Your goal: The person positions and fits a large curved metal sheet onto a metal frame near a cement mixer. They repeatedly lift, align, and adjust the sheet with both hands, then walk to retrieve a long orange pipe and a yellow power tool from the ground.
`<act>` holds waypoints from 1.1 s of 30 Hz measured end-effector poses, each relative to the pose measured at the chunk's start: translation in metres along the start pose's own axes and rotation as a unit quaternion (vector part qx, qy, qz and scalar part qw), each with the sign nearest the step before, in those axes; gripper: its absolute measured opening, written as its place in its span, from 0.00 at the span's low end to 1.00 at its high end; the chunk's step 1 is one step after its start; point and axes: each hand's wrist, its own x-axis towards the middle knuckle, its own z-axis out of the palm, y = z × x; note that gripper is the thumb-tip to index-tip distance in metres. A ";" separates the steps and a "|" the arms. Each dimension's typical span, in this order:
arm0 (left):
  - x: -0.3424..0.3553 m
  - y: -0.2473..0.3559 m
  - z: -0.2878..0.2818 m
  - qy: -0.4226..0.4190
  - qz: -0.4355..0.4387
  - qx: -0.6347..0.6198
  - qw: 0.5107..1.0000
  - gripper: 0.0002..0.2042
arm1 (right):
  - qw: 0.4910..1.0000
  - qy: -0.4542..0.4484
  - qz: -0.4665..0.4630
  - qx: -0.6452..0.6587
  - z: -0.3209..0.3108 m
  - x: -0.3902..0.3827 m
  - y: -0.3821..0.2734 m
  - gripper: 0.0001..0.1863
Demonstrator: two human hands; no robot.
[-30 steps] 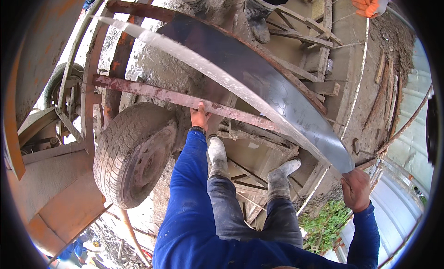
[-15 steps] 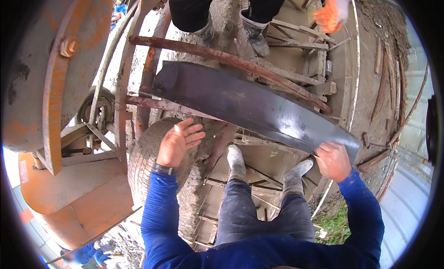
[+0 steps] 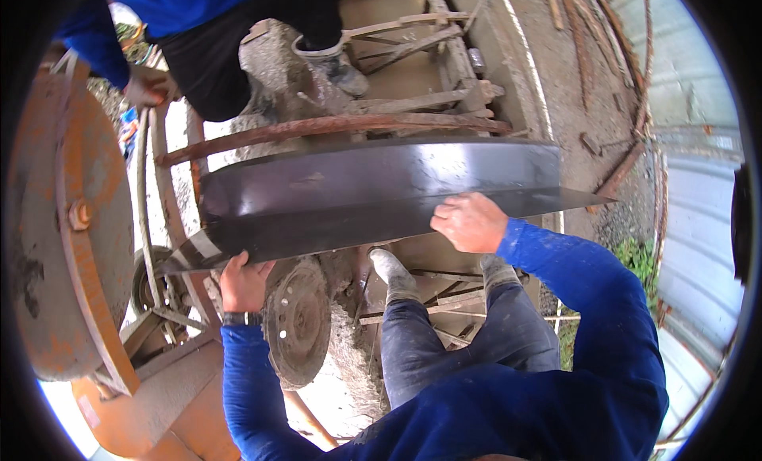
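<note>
A long, dark, glossy sheet [image 3: 373, 169], bent lengthwise into a shallow trough, stretches across in front of me. My left hand [image 3: 244, 284] holds its near edge toward the left end, with the thumb showing at the rim and the other fingers partly hidden beneath. Farther right along the same side, my right hand [image 3: 470, 221] is closed on the sheet, knuckles up. A reddish curved bar [image 3: 333, 128] runs just beyond the sheet's far edge.
A rusty orange machine with a large drum [image 3: 87, 183] stands at left, beside a muddy wheel [image 3: 298, 322]. Another person's hand [image 3: 149, 86] rests on its frame. Wooden framing [image 3: 452, 44] lies beyond the sheet; a corrugated metal wall [image 3: 690, 223] rises at right.
The sheet has swung level and tipped, showing its bent near side. My left hand, open before, has taken its near edge; my right has shifted left. The other person now reaches to the machine frame.
</note>
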 end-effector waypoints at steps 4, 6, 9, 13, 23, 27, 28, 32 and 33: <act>0.009 -0.007 -0.032 -0.050 0.050 -0.018 0.997 0.13 | 0.999 0.036 0.014 0.008 0.028 0.005 -0.004 0.05; 0.019 -0.003 -0.050 -0.084 0.077 -0.019 0.993 0.14 | 0.999 0.042 0.017 0.011 0.038 0.013 -0.009 0.05; 0.030 0.004 -0.063 -0.055 0.086 -0.010 0.995 0.17 | 0.999 0.049 0.013 0.000 0.056 0.029 -0.017 0.05; 0.037 0.018 -0.083 -0.075 0.114 -0.003 0.991 0.18 | 0.998 0.059 0.020 0.026 0.077 0.056 -0.028 0.06; 0.087 -0.009 -0.144 -0.073 0.160 -0.022 0.984 0.23 | 0.996 0.076 0.056 -0.005 0.145 0.108 -0.026 0.06; 0.123 -0.039 -0.156 -0.117 0.151 -0.051 0.980 0.23 | 0.993 0.050 0.108 -0.011 0.184 0.119 -0.018 0.07; 0.131 -0.048 -0.158 -0.131 0.146 -0.062 0.979 0.23 | 0.992 0.042 0.118 -0.011 0.193 0.121 -0.017 0.07; 0.162 -0.082 -0.181 -0.117 0.133 -0.066 0.982 0.24 | 0.987 0.021 0.162 -0.011 0.235 0.125 -0.021 0.08; 0.168 -0.090 -0.191 -0.093 0.120 -0.072 0.986 0.24 | 0.985 0.017 0.174 -0.010 0.244 0.127 -0.024 0.08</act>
